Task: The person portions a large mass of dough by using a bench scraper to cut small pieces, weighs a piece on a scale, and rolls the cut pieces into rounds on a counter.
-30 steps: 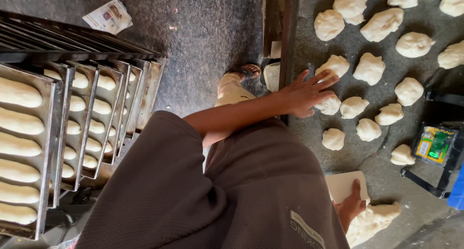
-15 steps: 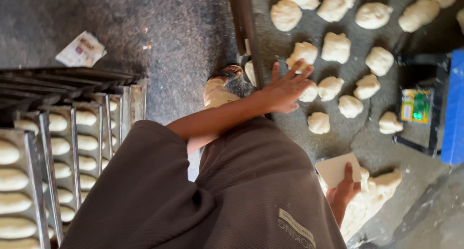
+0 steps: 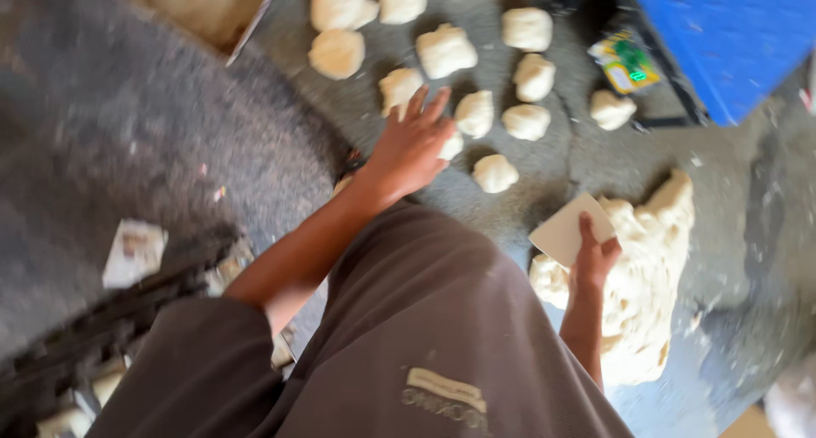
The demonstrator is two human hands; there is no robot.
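Observation:
My left hand (image 3: 412,145) lies flat on the grey table, fingers spread, among several small dough pieces (image 3: 474,113). Its fingertips touch one piece (image 3: 399,88), and another (image 3: 451,145) sits against its edge. My right hand (image 3: 592,259) grips a flat white scraper (image 3: 565,227) and rests on a large lump of dough (image 3: 650,268) at the right. More portioned dough pieces (image 3: 442,51) lie in rows beyond my left hand. My dark shirt fills the lower middle of the view.
A small scale with a green display (image 3: 627,64) stands at the top right beside a blue box (image 3: 731,38). A dark tray rack (image 3: 110,319) and a scrap of paper (image 3: 132,251) lie on the floor at the lower left. A wooden edge (image 3: 212,8) is at top left.
The view has swung right, so the rack of trays with shaped dough has slid out at the lower left. My left hand stays among the dough pieces; my right hand keeps the scraper.

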